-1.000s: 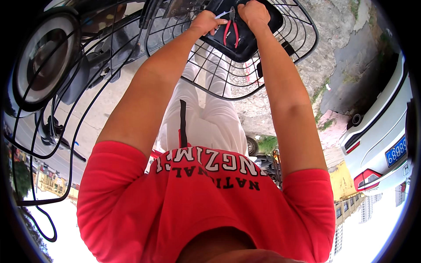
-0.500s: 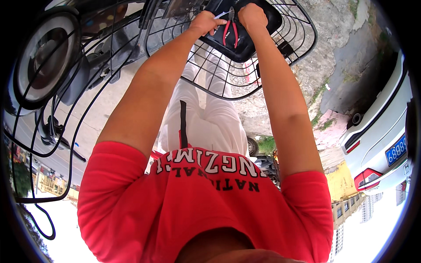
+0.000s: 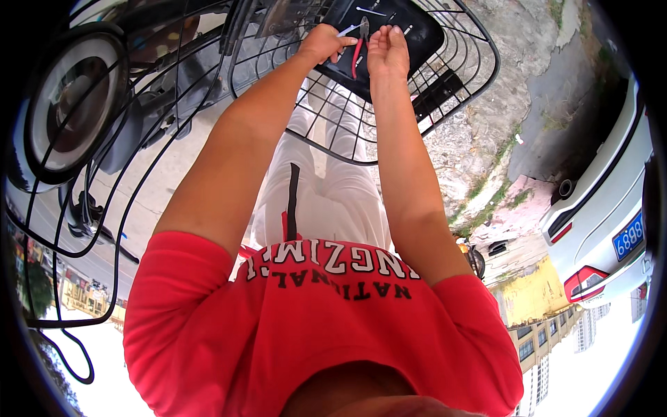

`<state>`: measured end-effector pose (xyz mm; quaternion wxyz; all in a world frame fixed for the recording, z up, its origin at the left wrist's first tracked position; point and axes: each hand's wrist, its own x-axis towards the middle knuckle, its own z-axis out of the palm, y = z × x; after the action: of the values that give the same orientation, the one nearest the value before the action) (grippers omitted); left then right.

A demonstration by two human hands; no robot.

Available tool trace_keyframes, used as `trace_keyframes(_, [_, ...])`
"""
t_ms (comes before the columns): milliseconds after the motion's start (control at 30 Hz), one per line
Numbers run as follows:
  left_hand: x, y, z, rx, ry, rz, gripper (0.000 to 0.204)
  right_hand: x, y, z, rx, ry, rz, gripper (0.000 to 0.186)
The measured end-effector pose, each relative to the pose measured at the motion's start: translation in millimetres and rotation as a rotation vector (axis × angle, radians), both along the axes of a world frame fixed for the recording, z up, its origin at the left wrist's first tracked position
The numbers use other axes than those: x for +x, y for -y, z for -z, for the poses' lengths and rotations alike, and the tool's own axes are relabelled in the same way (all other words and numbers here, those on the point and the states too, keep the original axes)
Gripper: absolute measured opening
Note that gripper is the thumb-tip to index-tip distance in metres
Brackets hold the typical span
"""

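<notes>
My left hand [image 3: 323, 44] is closed on a thin white strip [image 3: 346, 30], its kind too small to make out, which points toward the pliers. A pair of pliers [image 3: 364, 29] with red handles lies on a black tray [image 3: 345, 69], jaws pointing away from me. Just to their right is my right hand [image 3: 388, 53], turned palm up with loosely bent fingers and the thumb apart. It covers one of the red handles; whether it touches that handle is unclear. Another thin white strip [image 3: 371, 11] shows on the tray beyond the jaws.
The tray sits inside a black wire basket [image 3: 497, 64]. Left of it stand more black wire bars [image 3: 142, 163] and a round vehicle lamp [image 3: 73, 97]. Rough concrete ground [image 3: 479, 118] lies to the right, with a white car [image 3: 604, 229] parked farther right.
My right hand has come left and nearer, over one plier handle, turning from a fist to palm up. My left hand keeps its hold on the white strip.
</notes>
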<state>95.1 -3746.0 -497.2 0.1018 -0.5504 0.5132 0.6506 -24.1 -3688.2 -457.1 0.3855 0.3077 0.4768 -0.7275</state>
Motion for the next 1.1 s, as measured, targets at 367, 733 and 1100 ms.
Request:
trace_keyframes(367, [-0.4,-1.3,3.0,0.000,-0.013,-0.020,0.042,10.6,23.6,6.9,0.145,-0.452,-0.333,0.034])
trace_keyframes(733, [-0.3,0.0,-1.6,-0.004,-0.003,-0.018,0.041,22.4,29.6,5.5,0.229,-0.569,-0.299,0.015])
trace_keyframes(1100, [1.2,2.1,4.9,0.000,0.004,0.012,0.019,16.3,26.1,36.1,-0.354,0.369,0.076,0.025])
